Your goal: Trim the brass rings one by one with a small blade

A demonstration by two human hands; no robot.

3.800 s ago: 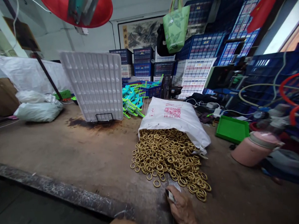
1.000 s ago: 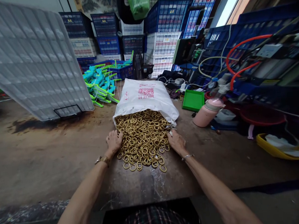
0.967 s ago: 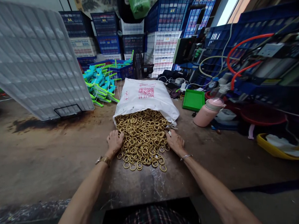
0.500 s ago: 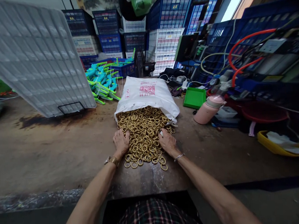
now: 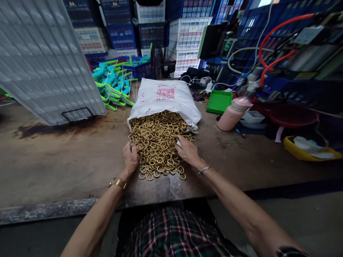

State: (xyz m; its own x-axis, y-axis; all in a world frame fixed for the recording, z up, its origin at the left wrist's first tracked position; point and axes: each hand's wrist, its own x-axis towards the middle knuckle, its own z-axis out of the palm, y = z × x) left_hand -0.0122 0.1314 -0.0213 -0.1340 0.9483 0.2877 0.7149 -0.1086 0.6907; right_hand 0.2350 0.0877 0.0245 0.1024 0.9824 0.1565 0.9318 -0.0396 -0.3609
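Observation:
A heap of brass-coloured rings (image 5: 157,144) spills from the mouth of a white sack (image 5: 152,98) lying on the table. My left hand (image 5: 130,158) rests at the heap's left edge, its fingers loosely bent and touching the outer rings. On the opposite side, my right hand (image 5: 187,148) reaches its fingers against the rings, and a small white patch shows at its fingertips. Neither hand visibly grips a ring. The undersides of both hands are hidden. Several rings lie flat in front of the heap, towards me.
A ribbed translucent panel (image 5: 41,58) stands at left on the wooden table (image 5: 61,165). Behind are turquoise-and-green plastic pieces (image 5: 114,83) and stacked crates (image 5: 189,33). To the right are a green tray (image 5: 219,101), a pink bottle (image 5: 232,115) and a yellow tray (image 5: 311,153).
The view has tipped downward, so everything sits higher in the picture. My left hand has shifted slightly outward from the heap. My right hand stays at the heap's right edge.

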